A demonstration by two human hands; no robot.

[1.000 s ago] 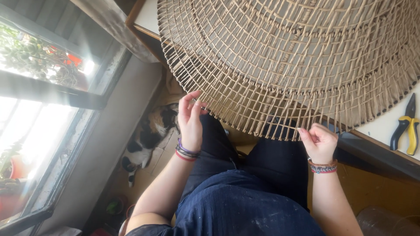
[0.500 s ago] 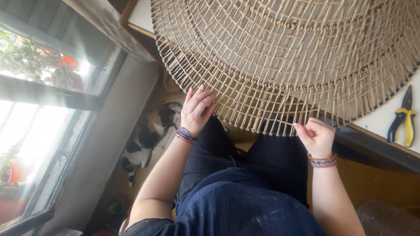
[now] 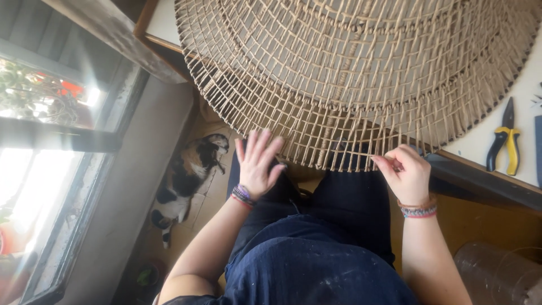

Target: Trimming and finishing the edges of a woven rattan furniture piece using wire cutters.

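At 9 o'clock a cat (image 3: 189, 175) lies on the floor by the window. The left hand (image 3: 258, 164) is spread open, fingers flat against the fringe of the large round woven mat (image 3: 361, 73), gripping nothing. The mat overhangs the surface (image 3: 525, 113) towards the lap; it looks light and springy, its loose spoke ends brittle, best held at the denser rim. At 3 o'clock the right hand (image 3: 407, 172) pinches one spoke end. Yellow-handled pliers (image 3: 503, 141) lie beyond. Since half a second ago the left hand has flattened and slid right
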